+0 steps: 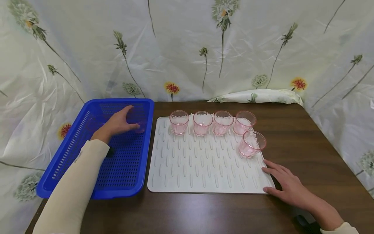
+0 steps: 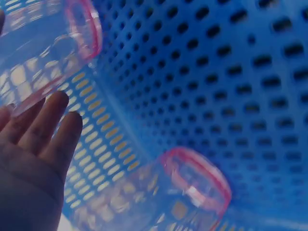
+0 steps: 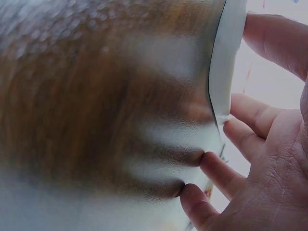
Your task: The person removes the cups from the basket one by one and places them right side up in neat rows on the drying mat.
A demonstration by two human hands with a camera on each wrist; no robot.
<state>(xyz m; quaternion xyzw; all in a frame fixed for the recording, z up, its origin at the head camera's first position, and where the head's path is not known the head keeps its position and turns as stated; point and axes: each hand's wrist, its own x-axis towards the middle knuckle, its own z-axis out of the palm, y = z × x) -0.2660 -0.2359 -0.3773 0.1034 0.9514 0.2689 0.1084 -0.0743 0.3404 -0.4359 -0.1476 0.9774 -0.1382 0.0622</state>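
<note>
My left hand (image 1: pixel 117 123) reaches into the blue plastic basket (image 1: pixel 149 146), thumb and fingers spread beside a clear pink-rimmed glass (image 1: pixel 141 127). In the left wrist view, that glass (image 2: pixel 38 57) lies close against the fingertips (image 2: pixel 58 101), and a second glass (image 2: pixel 192 185) is below it. My right hand (image 1: pixel 289 185) rests at the right edge of a white ridged drying mat (image 1: pixel 198 172). Its fingers (image 3: pixel 221 173) are spread, with tips on the mat's edge and the table. Several pink glasses (image 1: pixel 202 123) stand upright along the mat's back edge and right side.
The basket stands on the dark wooden table (image 1: pixel 193 211), left of the mat. Behind the table hangs a flowered cloth (image 1: pixel 181 48), with a folded roll of it (image 1: pixel 257 96) along the back edge. Bare tabletop shows in front and at the right.
</note>
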